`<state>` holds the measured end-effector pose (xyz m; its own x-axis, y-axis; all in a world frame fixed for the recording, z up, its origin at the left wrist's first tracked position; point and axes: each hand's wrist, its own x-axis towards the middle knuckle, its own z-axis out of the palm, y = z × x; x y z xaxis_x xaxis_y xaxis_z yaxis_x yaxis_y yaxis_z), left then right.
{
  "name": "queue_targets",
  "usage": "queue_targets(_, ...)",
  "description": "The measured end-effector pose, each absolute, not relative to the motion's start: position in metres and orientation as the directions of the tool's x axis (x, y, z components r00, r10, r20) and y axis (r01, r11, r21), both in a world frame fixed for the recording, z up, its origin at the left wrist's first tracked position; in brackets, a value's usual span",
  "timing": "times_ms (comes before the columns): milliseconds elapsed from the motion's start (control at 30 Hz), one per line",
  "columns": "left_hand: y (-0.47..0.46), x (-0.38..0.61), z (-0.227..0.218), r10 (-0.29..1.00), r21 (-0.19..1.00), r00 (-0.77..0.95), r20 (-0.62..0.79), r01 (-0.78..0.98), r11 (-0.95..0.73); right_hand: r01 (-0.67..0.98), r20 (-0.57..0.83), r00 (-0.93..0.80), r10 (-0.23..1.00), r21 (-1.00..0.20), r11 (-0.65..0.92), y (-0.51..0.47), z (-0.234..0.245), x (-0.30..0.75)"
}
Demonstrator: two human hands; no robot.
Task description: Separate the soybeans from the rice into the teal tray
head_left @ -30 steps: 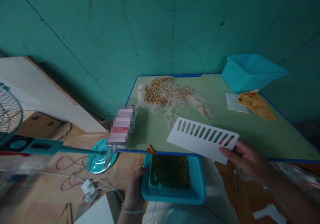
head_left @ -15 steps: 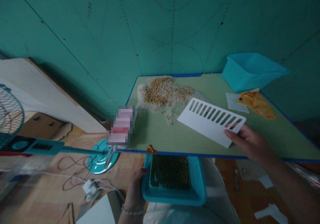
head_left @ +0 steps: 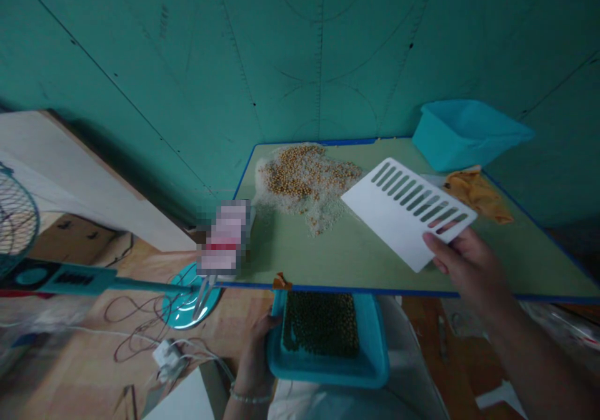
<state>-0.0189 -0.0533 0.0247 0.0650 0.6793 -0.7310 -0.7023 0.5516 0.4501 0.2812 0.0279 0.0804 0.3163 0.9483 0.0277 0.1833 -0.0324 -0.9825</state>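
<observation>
My right hand (head_left: pixel 462 260) grips a flat white slotted scraper (head_left: pixel 398 210) by one corner, thumb on top, tilted above the table. To the scraper's left, a spread of yellow-brown beans (head_left: pixel 293 170) mixed with small clear beads (head_left: pixel 323 214) lies on the pale green tabletop (head_left: pixel 319 264). Below the table's front edge, my left hand (head_left: pixel 260 342) holds a blue plastic basin (head_left: pixel 328 373) by its left side, over my lap. Dark-looking beans (head_left: pixel 319 326) cover much of the basin's bottom. Most of the left fingers are hidden behind the basin.
A blue bin (head_left: pixel 469 135) stands at the table's back right, beside an orange cloth (head_left: pixel 478 195). A pixelated box (head_left: pixel 225 239) sits at the left edge. A blue fan (head_left: pixel 60 276), loose cables and a power strip (head_left: pixel 169 360) are on the left. The green wall rises behind the table.
My right hand has lifted and turned the scraper, its slotted edge now higher and further right, covering most of the white sheet by the cloth. The basin stays in my left hand.
</observation>
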Motion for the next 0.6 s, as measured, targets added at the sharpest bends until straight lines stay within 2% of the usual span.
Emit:
queue_targets(200, -0.055, -0.019, 0.026, 0.695, 0.524, -0.019, -0.718, -0.672, 0.523, 0.252, -0.046, 0.176, 0.983, -0.964, -0.090, 0.024, 0.061, 0.259)
queue_targets(467, -0.055, -0.016, 0.028, 0.718, 0.542, 0.023, -0.696, -0.640, 0.545, 0.306, 0.009, 0.234, 0.972, -0.950, -0.065, 0.036, 0.067, 0.270)
queue_targets(600, -0.054, -0.016, 0.024, 0.724, 0.558, 0.044, -0.688, -0.606, 0.567, 0.276, 0.013, 0.174, 0.985, -0.960, -0.036, 0.034, 0.072, 0.258)
